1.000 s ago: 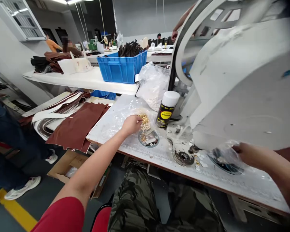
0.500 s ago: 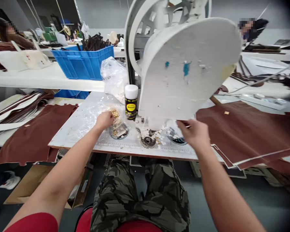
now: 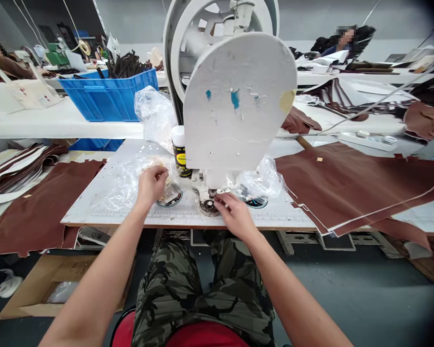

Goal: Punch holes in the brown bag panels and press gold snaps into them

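Note:
In the head view, my left hand point(image 3: 152, 185) is bent over a plastic bag of small gold-coloured pieces point(image 3: 161, 161), its fingers drawn together. What it pinches is hidden. My right hand point(image 3: 237, 214) reaches under the head of a white press machine point(image 3: 238, 106), thumb and fingers closed together. Its fingertips are beside a small white disc point(image 3: 210, 203) on the dark round die point(image 3: 207, 208). Whether they grip anything is too small to tell. A second plastic bag point(image 3: 265, 180) with white discs lies behind my right hand.
Behind my left hand stands a black bottle point(image 3: 180, 156) with a white cap. Brown leather sheets point(image 3: 354, 185) lie at the right, more brown leather point(image 3: 47, 202) at the left. A blue crate point(image 3: 108, 99) holds dark strips. People sit at the far sides.
My right hand has moved left from the bag of white discs to the die. My left hand stays by the gold pieces. The camera view has shifted.

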Action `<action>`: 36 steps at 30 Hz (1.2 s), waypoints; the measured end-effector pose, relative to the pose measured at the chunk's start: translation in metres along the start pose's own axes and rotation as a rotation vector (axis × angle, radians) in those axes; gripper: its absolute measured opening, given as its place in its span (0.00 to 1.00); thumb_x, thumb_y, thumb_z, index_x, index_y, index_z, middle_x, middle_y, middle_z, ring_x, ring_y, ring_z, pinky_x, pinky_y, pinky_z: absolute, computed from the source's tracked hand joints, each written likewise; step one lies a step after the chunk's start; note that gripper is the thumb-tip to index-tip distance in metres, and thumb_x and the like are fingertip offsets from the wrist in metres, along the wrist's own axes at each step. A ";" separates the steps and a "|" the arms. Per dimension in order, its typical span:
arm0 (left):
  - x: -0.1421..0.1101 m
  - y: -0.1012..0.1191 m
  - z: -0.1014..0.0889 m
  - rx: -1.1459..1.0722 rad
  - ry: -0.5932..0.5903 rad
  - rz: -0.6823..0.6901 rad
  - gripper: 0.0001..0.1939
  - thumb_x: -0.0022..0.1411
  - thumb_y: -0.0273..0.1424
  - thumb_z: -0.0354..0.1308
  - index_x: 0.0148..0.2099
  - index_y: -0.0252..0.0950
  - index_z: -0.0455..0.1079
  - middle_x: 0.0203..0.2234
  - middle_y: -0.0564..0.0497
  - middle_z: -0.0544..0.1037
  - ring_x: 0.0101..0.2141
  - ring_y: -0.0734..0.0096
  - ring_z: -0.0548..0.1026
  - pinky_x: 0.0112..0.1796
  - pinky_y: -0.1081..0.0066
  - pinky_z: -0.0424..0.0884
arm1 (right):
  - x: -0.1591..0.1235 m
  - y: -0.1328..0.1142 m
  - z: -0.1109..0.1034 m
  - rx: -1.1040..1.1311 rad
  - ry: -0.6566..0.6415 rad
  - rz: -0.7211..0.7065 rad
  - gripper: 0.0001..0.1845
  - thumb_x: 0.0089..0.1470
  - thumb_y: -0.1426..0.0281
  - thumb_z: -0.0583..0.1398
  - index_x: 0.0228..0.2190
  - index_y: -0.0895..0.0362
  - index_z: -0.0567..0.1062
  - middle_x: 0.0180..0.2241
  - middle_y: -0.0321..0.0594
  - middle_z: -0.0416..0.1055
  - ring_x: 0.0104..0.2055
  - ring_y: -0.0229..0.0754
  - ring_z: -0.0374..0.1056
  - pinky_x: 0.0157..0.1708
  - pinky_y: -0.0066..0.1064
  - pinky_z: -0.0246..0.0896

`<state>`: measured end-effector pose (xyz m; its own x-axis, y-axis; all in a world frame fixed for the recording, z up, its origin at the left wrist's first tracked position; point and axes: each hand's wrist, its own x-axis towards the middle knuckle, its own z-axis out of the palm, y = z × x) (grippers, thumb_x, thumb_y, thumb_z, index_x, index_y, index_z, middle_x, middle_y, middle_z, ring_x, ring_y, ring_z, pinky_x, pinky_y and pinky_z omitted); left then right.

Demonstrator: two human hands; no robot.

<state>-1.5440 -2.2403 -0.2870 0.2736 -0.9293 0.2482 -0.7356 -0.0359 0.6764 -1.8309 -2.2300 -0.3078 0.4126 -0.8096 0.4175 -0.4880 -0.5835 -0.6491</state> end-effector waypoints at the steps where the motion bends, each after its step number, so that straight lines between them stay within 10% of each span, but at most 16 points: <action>1: -0.013 0.010 0.008 -0.101 -0.038 -0.009 0.13 0.67 0.36 0.51 0.46 0.36 0.71 0.32 0.49 0.78 0.31 0.68 0.75 0.33 0.68 0.71 | -0.003 0.002 -0.008 0.004 0.033 0.020 0.12 0.65 0.68 0.55 0.46 0.54 0.77 0.45 0.44 0.75 0.48 0.47 0.71 0.46 0.37 0.66; 7: -0.062 0.064 0.060 -0.886 -0.273 -0.252 0.13 0.53 0.34 0.66 0.39 0.31 0.76 0.25 0.50 0.78 0.25 0.73 0.73 0.28 0.72 0.72 | -0.023 0.027 -0.079 -0.159 0.237 0.148 0.13 0.63 0.63 0.58 0.43 0.54 0.79 0.42 0.42 0.77 0.41 0.45 0.73 0.37 0.35 0.67; 14: -0.070 0.086 0.067 -1.136 -0.211 -0.454 0.16 0.45 0.28 0.71 0.38 0.28 0.76 0.27 0.46 0.81 0.25 0.74 0.77 0.30 0.75 0.75 | -0.050 0.064 -0.156 -0.393 0.340 0.252 0.15 0.63 0.61 0.57 0.43 0.54 0.79 0.42 0.41 0.78 0.38 0.44 0.74 0.39 0.34 0.67; 18: -0.074 0.086 0.069 -1.189 -0.162 -0.505 0.18 0.44 0.26 0.72 0.39 0.28 0.76 0.30 0.45 0.82 0.29 0.71 0.79 0.33 0.76 0.77 | -0.041 0.087 -0.189 -0.823 0.189 0.440 0.20 0.65 0.62 0.52 0.50 0.57 0.76 0.49 0.46 0.76 0.49 0.49 0.72 0.48 0.37 0.66; 26: -0.092 0.086 0.063 -1.009 -0.277 -0.492 0.29 0.49 0.39 0.73 0.50 0.33 0.71 0.42 0.43 0.80 0.35 0.68 0.79 0.33 0.73 0.78 | 0.003 0.128 -0.183 -1.059 -0.141 0.598 0.15 0.56 0.67 0.58 0.35 0.64 0.82 0.37 0.57 0.79 0.43 0.56 0.75 0.43 0.38 0.65; 36: -0.121 0.125 0.079 -0.776 -0.625 -0.227 0.32 0.55 0.53 0.64 0.50 0.32 0.68 0.40 0.42 0.79 0.40 0.62 0.78 0.44 0.65 0.75 | -0.004 0.123 -0.199 -1.038 -0.129 0.632 0.17 0.59 0.64 0.57 0.39 0.60 0.82 0.41 0.55 0.79 0.46 0.54 0.74 0.46 0.37 0.63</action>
<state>-1.7179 -2.1611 -0.2878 -0.1792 -0.9638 -0.1974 -0.0417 -0.1930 0.9803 -2.0458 -2.3117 -0.2630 -0.0750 -0.9913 0.1084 -0.9882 0.0885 0.1253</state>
